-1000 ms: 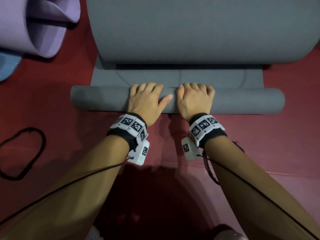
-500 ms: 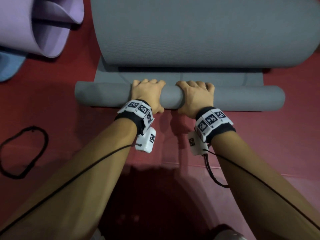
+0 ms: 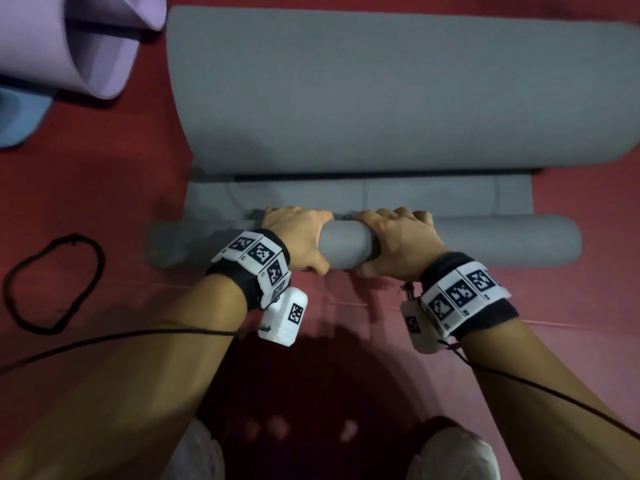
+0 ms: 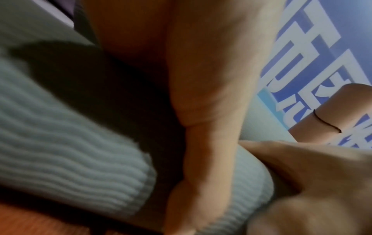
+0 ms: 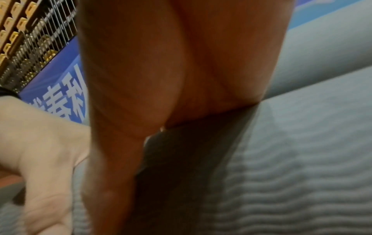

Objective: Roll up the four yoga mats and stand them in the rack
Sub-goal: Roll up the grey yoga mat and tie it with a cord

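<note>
Gripping the rolled end of the grey yoga mat [image 3: 485, 242], the left hand [image 3: 298, 237] and right hand [image 3: 398, 237] sit side by side at its middle, fingers curled over the far side and thumbs on the near side. The roll's long axis runs left to right across the red floor [image 3: 104, 188], its ends pointing out past each hand. Beyond the fingers lies the mat's flat strip, then its far end curled back; a lilac mat [image 3: 69, 39] and black cord loop [image 3: 52, 282] lie left of the left hand.

left hand [image 3: 298, 239], right hand [image 3: 398, 239], both hands gripping
</note>
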